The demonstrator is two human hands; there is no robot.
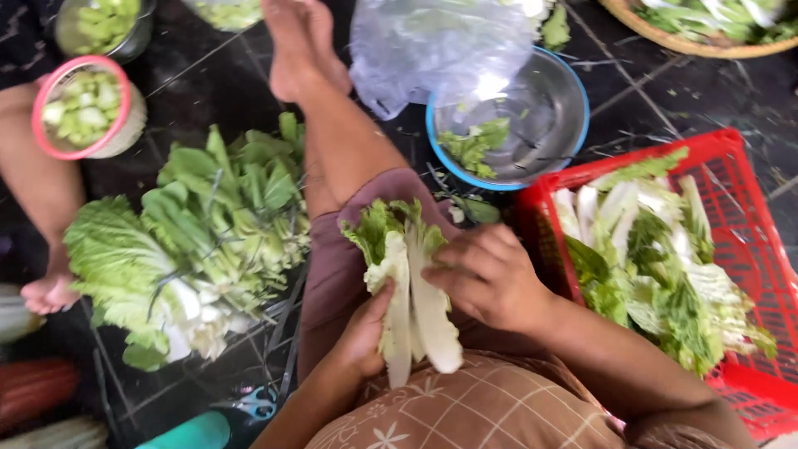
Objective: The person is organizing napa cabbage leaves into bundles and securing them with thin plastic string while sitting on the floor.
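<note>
My left hand (363,331) grips the white stalk end of a small bunch of napa cabbage leaves (407,283) held over my lap. My right hand (488,274) closes on the same bunch from the right, fingers wrapped over the pale ribs. The leafy green tips point away from me toward my knee. My leg (332,133) stretches out across the dark floor.
A heap of leafy greens (191,241) lies on the left. A red plastic basket (748,191) with cabbage leaves sits on the right. A blue-rimmed metal bowl (565,100) and a plastic bag (432,41) are ahead. Another person's leg (37,191) is far left, beside a pink-rimmed tub (50,87).
</note>
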